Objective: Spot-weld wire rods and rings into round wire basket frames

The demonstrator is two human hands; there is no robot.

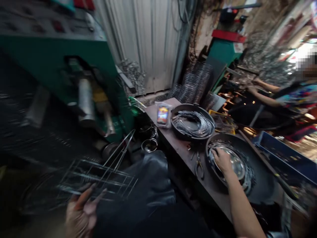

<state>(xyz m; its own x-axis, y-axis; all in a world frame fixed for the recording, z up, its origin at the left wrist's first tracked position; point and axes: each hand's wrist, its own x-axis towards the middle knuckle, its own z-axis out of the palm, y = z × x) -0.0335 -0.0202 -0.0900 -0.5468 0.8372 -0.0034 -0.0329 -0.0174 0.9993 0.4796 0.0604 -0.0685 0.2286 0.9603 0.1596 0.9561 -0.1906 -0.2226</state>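
Steel wire rack [96,180] blurred just above the wide-spread fingers [85,201] of the left hand [80,215], hold unclear. Right hand [223,161], fingers curved, rests on wire rings [236,163] in a black pan [260,181]; more coiled wire [193,124] remains in a second pan [190,106] beyond those fingers.

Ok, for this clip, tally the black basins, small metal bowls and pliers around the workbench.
Black basins: 2
Small metal bowls: 2
Pliers: 1
Total: 5
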